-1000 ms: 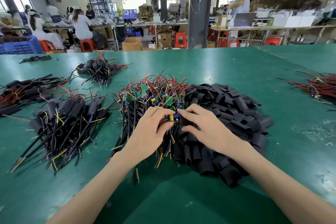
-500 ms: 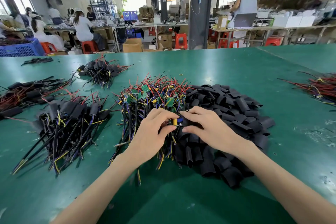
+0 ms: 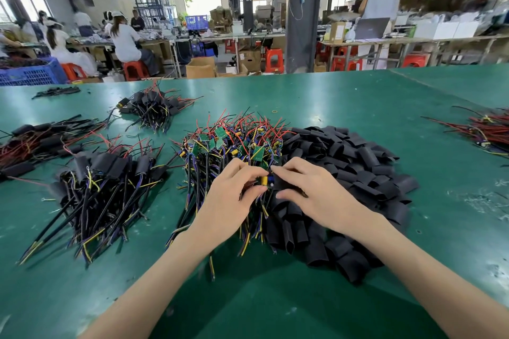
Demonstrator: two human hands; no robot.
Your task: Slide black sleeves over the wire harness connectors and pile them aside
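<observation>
A heap of unsleeved wire harnesses with small green boards and red, yellow and purple wires lies at the table's centre. Right of it spreads a pile of flat black sleeves. My left hand pinches one harness by its yellow-and-blue connector. My right hand holds a black sleeve against that connector's end; the two hands meet above the seam between the heaps. A pile of sleeved harnesses lies to the left.
More sleeved bundles lie at the far left and back left. Red-wired harnesses sit at the right edge. The green table stretches back to a workshop with seated people and a blue crate.
My hands have stayed over the same spot, the fingers shifting slightly as the sleeve is worked against the connector. The piles have not moved.
</observation>
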